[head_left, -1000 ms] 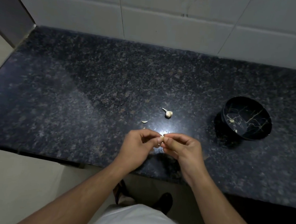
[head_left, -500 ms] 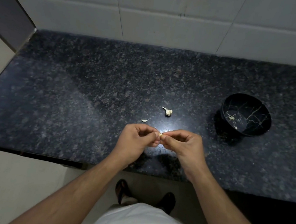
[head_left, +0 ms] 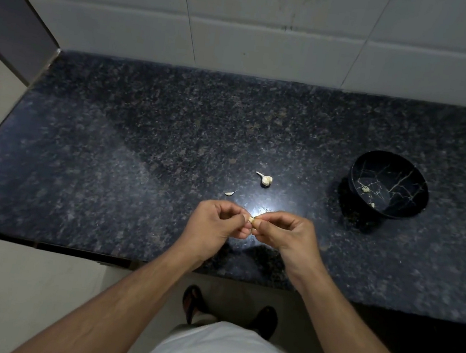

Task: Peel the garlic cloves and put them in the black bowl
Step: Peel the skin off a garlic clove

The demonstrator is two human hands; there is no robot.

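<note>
Granite counter (head_left: 109, 160), dark and speckled, white tiled wall (head_left: 274, 33) behind it. Only one view here, the head camera looking down at my hands.

Step in hand: peeling. My left hand (head_left: 213, 227) and right hand (head_left: 289, 234) meet just above the near part of the counter, each with fingertips curled in and pinching the same garlic clove (head_left: 251, 219) between them. Only a small pale bit of it shows; can't tell how much skin is left on it.

Other pieces: a small garlic remnant with a stem (head_left: 265, 179) lies on the counter beyond my hands, and a thin pale sliver (head_left: 230, 193) just beside it, nearer to me. Could be skin or a small clove, too small to call.

Black bowl (head_left: 389, 185) with pale vein pattern sits to my right, well apart from my hands. A couple of pale bits inside it, probably cloves already done.

Judgement: task partway, at least one more piece to handle after this.

Next move needs: nail under the skin edge, strip it off while the other hand keeps a firm pinch, since the clove is small and could slip. Then right hand carries it across to the bowl and drops it in.

No brands, labels or readable writing anywhere.
</note>
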